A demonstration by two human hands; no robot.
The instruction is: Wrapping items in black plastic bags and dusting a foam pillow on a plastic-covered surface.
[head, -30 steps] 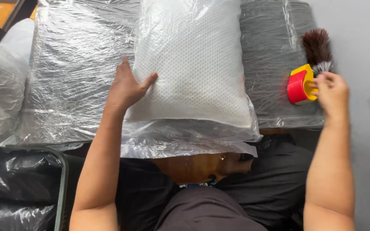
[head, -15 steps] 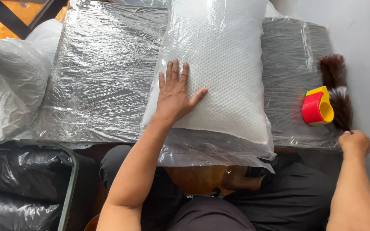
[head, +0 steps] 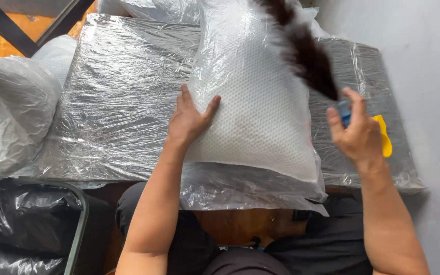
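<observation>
Head cam, looking straight down. The white pillow (head: 260,107) in its clear plastic bag sits dead center, lying on top of a flat grey slab wrapped in plastic film (head: 123,97), with the bag's loose open end hanging off the near edge at about 6 o'clock.

The left hand (head: 189,119) is at roughly 9 o'clock of the pillow, fingers spread and thumb out, pressed flat on the pillow's left edge, not really gripping it, more pinning it down.

The right hand (head: 355,130) is over at 3 o'clock, curled shut around the blue handle of a dark feather duster (head: 304,53). The duster's fluffy head is blurred and slants up toward 12 o'clock across the top right of the pillow; can't tell whether it touches.

Just behind that hand, a yellow bit of a tape dispenser (head: 384,137) pokes out on the grey slab. Clear bagged bundles (head: 11,112) sit at 9 o'clock, black bags (head: 21,224) at 7 o'clock.
</observation>
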